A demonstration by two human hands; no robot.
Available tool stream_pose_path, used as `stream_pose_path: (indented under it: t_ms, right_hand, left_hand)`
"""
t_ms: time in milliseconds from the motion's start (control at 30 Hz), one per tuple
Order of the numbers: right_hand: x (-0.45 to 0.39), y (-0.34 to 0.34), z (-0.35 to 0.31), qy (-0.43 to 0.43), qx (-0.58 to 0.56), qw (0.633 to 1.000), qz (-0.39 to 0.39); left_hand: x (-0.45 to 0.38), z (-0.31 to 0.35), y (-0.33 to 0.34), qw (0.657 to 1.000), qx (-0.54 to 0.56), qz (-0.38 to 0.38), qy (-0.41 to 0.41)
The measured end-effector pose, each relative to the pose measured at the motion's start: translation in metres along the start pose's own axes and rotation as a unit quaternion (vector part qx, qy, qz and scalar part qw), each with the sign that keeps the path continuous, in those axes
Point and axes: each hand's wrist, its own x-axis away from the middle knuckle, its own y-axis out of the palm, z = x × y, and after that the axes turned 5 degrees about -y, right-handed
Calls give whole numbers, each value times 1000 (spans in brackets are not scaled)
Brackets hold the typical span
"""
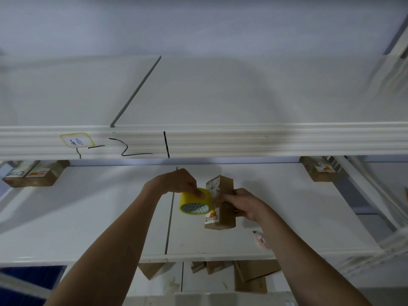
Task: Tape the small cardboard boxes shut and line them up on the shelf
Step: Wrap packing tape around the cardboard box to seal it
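Cardboard pieces (254, 276) lie nearest you on the bottom level, at about 5 o'clock under the edge of the middle shelf (88, 217). On that shelf, just past your right forearm at 4 o'clock from the box, rests a small pink cutter (262, 239).

Your right hand (242, 204) wraps its fingers round the small cardboard box (221, 204) from the 3 o'clock side and holds it upright above the shelf board, while the thumb side presses a clear strip of tape onto the box's labelled face. Your left hand (176, 182) pinches the yellow tape roll (195, 203) from the top, thumb on its outer band, and the roll sits touching the box at its 9 o'clock side (the hollow core faces you).

Farther back on the same shelf, more small boxes (33, 173) stand at 10 o'clock against the rear, and another box (320, 168) stands at 2 o'clock.

Beyond and above, the upper shelf's front rail (242, 140) carries a handwritten label (76, 141) and black pen marks at 11 o'clock.
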Motion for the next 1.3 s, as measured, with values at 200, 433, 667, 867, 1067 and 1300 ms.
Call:
stream_pose_path:
  t_ms: [200,433,667,867,1067,1300]
  right_hand:
    - [0,-3,-1,-6,-15,1000,8]
    - [-2,-8,-8,-14,-31,999,-8]
    - [-3,-7,-12,-25,-67,997,-22]
    - [-5,-3,-9,-23,-114,993,-3]
    - [-6,22,-7,-50,-76,993,76]
    - [-2,12,-12,-30,-62,997,37]
  left_hand:
    - [-7,-5,1,997,-45,54,-15]
    - [-10,-8,6,990,-91,96,-40]
    - [-11,1,-1,993,-76,78,-43]
    - [-16,11,8,986,-117,113,-35]
    - [-15,18,13,981,-155,112,-34]
    - [-8,6,7,996,-89,17,-26]
